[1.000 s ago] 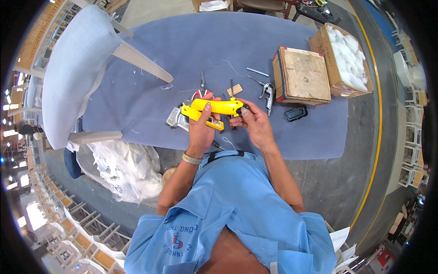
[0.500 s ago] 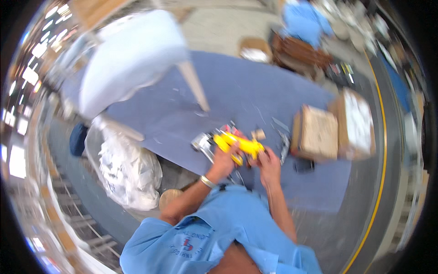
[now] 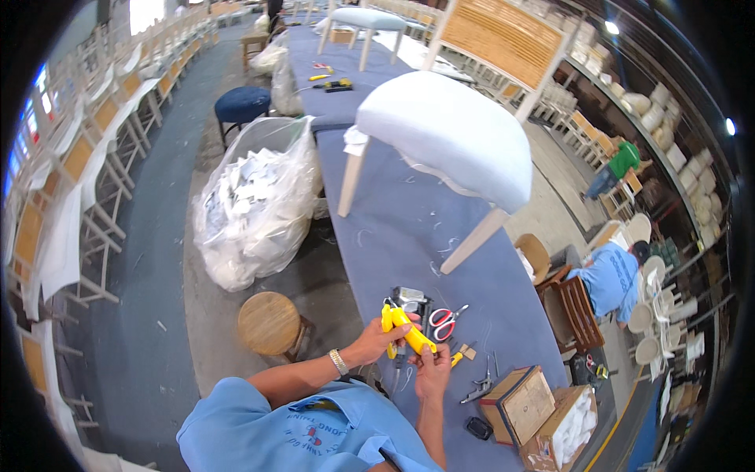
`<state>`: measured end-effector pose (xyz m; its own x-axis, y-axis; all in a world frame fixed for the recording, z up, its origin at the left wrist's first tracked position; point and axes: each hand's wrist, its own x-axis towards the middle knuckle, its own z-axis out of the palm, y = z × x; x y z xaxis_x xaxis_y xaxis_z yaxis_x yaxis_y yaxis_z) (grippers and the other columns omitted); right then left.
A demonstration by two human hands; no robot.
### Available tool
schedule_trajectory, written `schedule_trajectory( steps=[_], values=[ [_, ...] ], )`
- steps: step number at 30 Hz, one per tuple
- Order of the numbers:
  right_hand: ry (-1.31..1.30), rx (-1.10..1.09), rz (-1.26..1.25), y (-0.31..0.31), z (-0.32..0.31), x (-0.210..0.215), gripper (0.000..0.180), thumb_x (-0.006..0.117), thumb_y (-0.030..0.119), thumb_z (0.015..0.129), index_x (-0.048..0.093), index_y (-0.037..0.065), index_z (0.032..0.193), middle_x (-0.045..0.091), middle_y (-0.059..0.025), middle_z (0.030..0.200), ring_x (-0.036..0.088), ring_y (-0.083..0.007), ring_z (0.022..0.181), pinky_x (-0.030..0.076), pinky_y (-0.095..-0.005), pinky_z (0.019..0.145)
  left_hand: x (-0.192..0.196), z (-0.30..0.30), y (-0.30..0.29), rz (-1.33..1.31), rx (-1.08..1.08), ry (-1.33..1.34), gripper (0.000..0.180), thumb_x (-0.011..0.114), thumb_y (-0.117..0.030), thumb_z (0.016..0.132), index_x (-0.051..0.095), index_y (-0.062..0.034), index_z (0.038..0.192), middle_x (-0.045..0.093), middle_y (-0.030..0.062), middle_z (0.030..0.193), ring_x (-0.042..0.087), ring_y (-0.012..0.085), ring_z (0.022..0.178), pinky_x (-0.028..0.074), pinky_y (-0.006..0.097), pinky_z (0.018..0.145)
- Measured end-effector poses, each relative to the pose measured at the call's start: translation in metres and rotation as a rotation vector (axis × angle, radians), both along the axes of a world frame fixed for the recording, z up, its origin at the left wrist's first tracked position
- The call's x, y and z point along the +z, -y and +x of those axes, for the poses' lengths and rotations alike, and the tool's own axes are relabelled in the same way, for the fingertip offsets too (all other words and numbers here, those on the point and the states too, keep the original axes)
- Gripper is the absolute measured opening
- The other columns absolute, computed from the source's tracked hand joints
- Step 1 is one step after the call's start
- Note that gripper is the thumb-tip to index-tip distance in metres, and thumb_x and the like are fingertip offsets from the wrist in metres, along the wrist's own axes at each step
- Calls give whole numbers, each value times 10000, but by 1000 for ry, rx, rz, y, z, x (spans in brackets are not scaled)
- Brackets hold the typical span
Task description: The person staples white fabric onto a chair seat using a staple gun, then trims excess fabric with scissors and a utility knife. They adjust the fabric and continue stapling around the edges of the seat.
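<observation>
The yellow tool (image 3: 413, 333) spans your hands, axis about 10:30–4:30: your left hand (image 3: 383, 340), at 9 o'clock, wraps it; your right hand (image 3: 432, 376) pinches the 4:30 end. Outward: cardboard box (image 3: 539, 455) of white stuffing (image 3: 578, 426), 4 o'clock; clear bag (image 3: 297, 141) of white scraps (image 3: 250, 185), 10 o'clock.

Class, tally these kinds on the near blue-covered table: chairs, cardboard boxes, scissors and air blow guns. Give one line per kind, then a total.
Chairs: 1
Cardboard boxes: 2 (one closed box, one open box)
Scissors: 1 pair
Air blow guns: 1
Total: 5
</observation>
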<state>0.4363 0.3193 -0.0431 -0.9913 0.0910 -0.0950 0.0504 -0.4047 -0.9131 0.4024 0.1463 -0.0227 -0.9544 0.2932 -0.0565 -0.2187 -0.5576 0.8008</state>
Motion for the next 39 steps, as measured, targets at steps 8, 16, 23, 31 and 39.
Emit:
schedule_trajectory(
  steps=[8, 16, 23, 31, 39],
  values=[
    [-378, 254, 1008, 94, 62, -14, 468, 772, 168, 846, 580, 30, 1249, 693, -129, 1051, 696, -277, 914, 549, -360, 833, -37, 94, 98, -183, 185, 258, 332, 625, -189, 997, 602, -27, 1286, 703, 50, 1066, 542, 63, 739, 448, 216, 668],
    [-28, 402, 960, 98, 169, -25, 571, 717, 159, 820, 487, 78, 1336, 652, -198, 1161, 644, -407, 1055, 521, -464, 885, -61, 176, 102, -419, -41, 284, 355, 632, -156, 989, 591, -3, 1306, 656, 1, 950, 546, 55, 697, 459, 219, 627],
    [248, 197, 729, 68, 210, -24, 528, 665, 106, 838, 441, 26, 1309, 665, -210, 1070, 681, -346, 997, 533, -436, 823, -49, 167, 42, -709, -420, -149, 479, 670, -190, 958, 549, 57, 1349, 630, 86, 1112, 599, 122, 804, 511, 282, 698],
    [290, -272, -56, -10, 234, -60, 434, 515, -19, 924, 424, 6, 1348, 662, -188, 1173, 692, -257, 1021, 546, -366, 901, -71, 154, -1, -545, -459, 194, 462, 633, -176, 982, 533, 20, 1388, 612, 117, 1306, 550, 85, 870, 473, 239, 785],
    [313, -290, -119, -127, 235, -68, 375, 507, 204, 1047, 471, 18, 1371, 673, -165, 1157, 703, -244, 949, 561, -345, 815, -62, 130, -100, -341, -446, 355, 431, 645, -290, 991, 603, 20, 1287, 661, 96, 1158, 624, 142, 853, 511, 289, 775]
  ],
)
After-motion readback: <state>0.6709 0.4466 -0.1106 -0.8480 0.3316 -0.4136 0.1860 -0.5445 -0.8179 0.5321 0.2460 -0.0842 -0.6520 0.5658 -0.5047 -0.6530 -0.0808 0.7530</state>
